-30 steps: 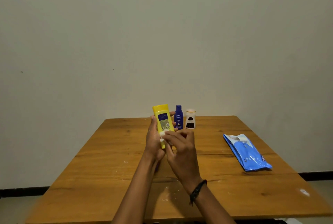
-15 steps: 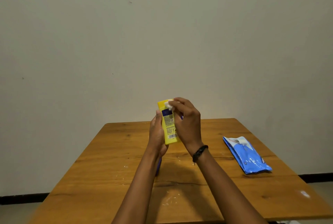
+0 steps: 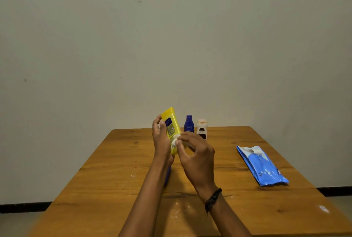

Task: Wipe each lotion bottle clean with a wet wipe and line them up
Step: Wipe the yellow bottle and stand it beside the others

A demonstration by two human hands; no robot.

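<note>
Plastic, likely damp and slick: yellow bottle (image 3: 170, 124) up off the table (image 3: 114, 179), tilted. Gripped by the left hand (image 3: 162, 141), fingers curled round its lower half. Pinched in the right hand (image 3: 196, 156): a white wet wipe (image 3: 176, 138), pressed against the lower label. Probably mid-wipe.

Could slip: a one-handed hold, with rubbing force pushing sideways against the grip. Could then drop onto the table, or knock over the blue bottle (image 3: 189, 124) and the white bottle (image 3: 202, 129), standing side by side just behind, near the far edge. Could leave the patch under the left palm unwiped unless turned. Could lose the small bunched wipe from so light a pinch.

Well apart to the right, lying flat: blue pack of wipes (image 3: 262, 166).
</note>
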